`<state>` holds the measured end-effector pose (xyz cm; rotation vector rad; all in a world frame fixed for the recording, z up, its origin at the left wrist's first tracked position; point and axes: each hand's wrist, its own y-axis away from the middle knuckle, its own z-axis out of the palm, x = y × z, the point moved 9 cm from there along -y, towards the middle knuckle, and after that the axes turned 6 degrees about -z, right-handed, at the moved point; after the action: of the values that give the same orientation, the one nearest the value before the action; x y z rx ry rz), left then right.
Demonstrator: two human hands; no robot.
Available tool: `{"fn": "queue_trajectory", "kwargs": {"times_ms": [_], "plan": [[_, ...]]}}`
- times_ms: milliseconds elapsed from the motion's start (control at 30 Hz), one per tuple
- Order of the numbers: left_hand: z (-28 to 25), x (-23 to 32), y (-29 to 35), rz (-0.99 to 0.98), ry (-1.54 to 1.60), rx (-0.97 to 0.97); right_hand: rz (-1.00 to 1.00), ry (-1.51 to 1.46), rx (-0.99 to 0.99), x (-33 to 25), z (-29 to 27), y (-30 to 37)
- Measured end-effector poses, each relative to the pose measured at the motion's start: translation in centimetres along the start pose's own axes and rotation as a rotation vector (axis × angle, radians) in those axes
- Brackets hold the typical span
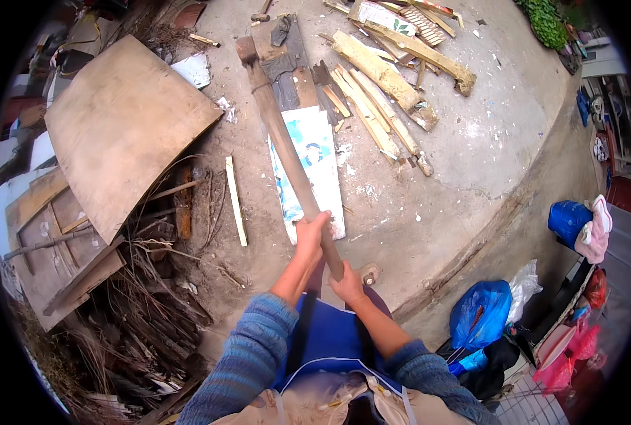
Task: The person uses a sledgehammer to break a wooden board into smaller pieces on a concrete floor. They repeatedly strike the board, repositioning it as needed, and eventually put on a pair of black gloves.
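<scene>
My left hand (pixel 314 236) and my right hand (pixel 348 285) are closed round the wooden handle of a long axe (pixel 287 152), the left one higher up and the right one near the butt end. The handle slants away to the far left, and its small rusty head (pixel 246 49) is at the far end; the exact shape of the blade is hard to make out. Under the handle a white and blue printed board (pixel 319 152) lies on the ground. Beyond it is a dark plank (pixel 302 78) with a crumpled dark cloth or plastic piece (pixel 280 32) on it.
Split boards (pixel 379 71) are heaped at the far right, with thin slats (pixel 368 113) nearer. On the left a large plywood sheet (pixel 127 127) leans over a brushwood pile (pixel 152 319). A lone pale stick (pixel 236 202) lies between. Blue bags (pixel 480 312) stand at right.
</scene>
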<state>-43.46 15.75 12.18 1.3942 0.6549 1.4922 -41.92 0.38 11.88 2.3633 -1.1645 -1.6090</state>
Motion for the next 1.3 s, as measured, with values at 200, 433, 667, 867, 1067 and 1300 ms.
{"fn": "queue_trajectory", "kwargs": {"times_ms": [200,433,667,867,1067,1300], "plan": [[15.4,33.9,13.7,0.96,-0.172,-0.378,-0.489,-0.36,0.137,-27.9,-13.1,-20.8],[14.4,39.0,14.0,1.589,-0.372,0.087,-0.791,-0.728,0.401,-39.4,-13.2,-28.7],[-6.3,-12.9,-20.9,0.26,-0.712,0.295,0.532,-0.534,0.086,9.5,10.1,-15.6],[-4.5,-11.3,-20.4,-0.099,-0.647,0.193,0.763,-0.448,-0.035,14.7,11.2,-8.8],[-3.7,-9.6,-22.2,0.166,-0.97,0.485,0.882,-0.917,-0.316,18.0,15.1,-9.2],[-8.0,-17.0,-27.2,0.031,-0.653,0.659,0.707,-0.643,-0.289,26.2,18.3,-11.1]]}}
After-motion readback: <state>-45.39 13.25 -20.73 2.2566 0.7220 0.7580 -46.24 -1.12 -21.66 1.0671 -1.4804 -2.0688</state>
